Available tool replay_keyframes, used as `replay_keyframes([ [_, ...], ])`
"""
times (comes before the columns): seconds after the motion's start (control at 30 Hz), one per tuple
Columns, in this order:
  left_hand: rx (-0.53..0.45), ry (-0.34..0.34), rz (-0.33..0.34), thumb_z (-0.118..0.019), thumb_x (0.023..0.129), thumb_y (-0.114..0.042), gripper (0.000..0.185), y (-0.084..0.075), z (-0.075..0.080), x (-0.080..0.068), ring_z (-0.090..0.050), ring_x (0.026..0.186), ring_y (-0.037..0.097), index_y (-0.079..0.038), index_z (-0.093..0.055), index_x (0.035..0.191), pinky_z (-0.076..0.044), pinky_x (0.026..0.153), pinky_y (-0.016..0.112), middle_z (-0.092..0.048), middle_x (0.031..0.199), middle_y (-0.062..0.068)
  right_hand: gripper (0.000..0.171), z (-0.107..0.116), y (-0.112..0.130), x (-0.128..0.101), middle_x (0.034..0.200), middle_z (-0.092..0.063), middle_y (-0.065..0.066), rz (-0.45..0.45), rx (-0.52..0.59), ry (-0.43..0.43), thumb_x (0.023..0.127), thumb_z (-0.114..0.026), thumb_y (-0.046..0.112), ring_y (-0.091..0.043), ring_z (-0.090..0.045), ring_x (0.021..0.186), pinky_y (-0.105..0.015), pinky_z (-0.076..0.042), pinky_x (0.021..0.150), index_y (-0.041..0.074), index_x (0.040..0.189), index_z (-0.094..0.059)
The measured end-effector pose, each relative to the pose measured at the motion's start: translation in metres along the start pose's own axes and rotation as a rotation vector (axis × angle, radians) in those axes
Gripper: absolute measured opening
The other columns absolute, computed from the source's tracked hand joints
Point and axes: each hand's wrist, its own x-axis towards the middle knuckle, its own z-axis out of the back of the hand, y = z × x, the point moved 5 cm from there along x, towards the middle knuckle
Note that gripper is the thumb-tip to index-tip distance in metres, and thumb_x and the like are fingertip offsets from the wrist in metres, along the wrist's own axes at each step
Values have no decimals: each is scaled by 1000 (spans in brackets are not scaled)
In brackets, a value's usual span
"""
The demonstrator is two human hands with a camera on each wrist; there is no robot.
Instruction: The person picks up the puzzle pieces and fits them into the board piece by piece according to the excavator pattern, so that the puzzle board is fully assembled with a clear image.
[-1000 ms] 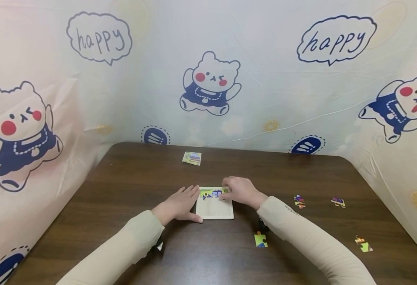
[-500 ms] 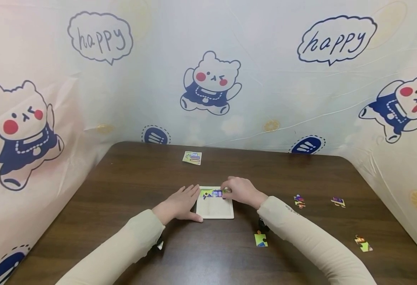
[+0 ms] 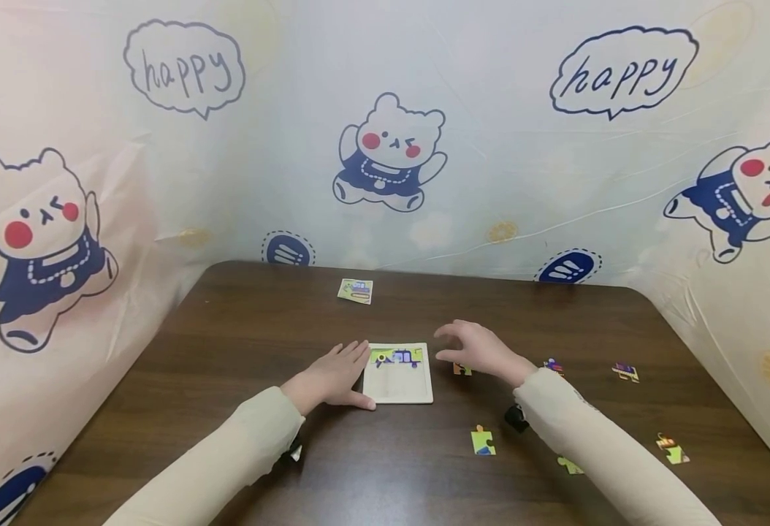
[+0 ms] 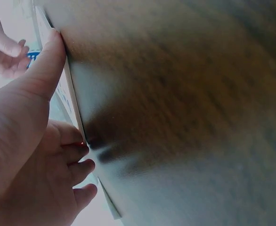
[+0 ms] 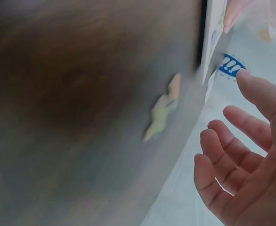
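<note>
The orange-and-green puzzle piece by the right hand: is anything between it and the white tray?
Nothing visible on the table: only bare tabletop separates the puzzle piece from the white tray. The right hand partly hides the piece in the head view.

Left hand (image 4: 34, 150) touching pale board (image 4: 73, 103); right hand (image 4: 4, 52) beyond; brown table (image 4: 175, 103).

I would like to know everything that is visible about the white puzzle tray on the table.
The white puzzle tray is thin and roughly square, with a narrow raised rim; its material cannot be told. It lies flat on the brown table. Puzzle pieces, green with blue-purple and yellow, fill a strip along its far side; the remaining floor is bare and off-white. The left hand touches its left side, thumb at the near corner.
</note>
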Motion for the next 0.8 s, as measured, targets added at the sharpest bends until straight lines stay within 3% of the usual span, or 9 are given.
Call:
replay_keyframes([
  [0.37, -21, 1, 9, -58, 77, -64, 99, 2, -1, 0, -19, 135, 29, 3, -26, 143, -17, 108, 43, -21, 149, 16, 28, 0, -39, -23, 84, -58, 0, -23, -22, 51, 77, -75, 23, -17, -50, 74, -32, -47, 68, 9, 100, -66],
  [0.6, -26, -8, 5, -58, 77, -63, 99, 2, -1, 1, -20, 135, 30, 4, -27, 142, -18, 108, 44, -22, 148, 17, 22, -1, -47, -25, 74, -52, 0, 18, -7, 71, 77, -76, 21, -15, -46, 68, -30, -41, 60, 10, 93, -64],
  [0.8, -14, -8, 3, -58, 77, -64, 99, 1, 0, 1, -20, 135, 30, 4, -28, 142, -18, 108, 44, -22, 148, 17, 20, -4, -50, -24, 71, -49, 2, -7, -6, 67, 76, -76, 20, -15, -46, 66, -29, -40, 59, 12, 89, -64],
])
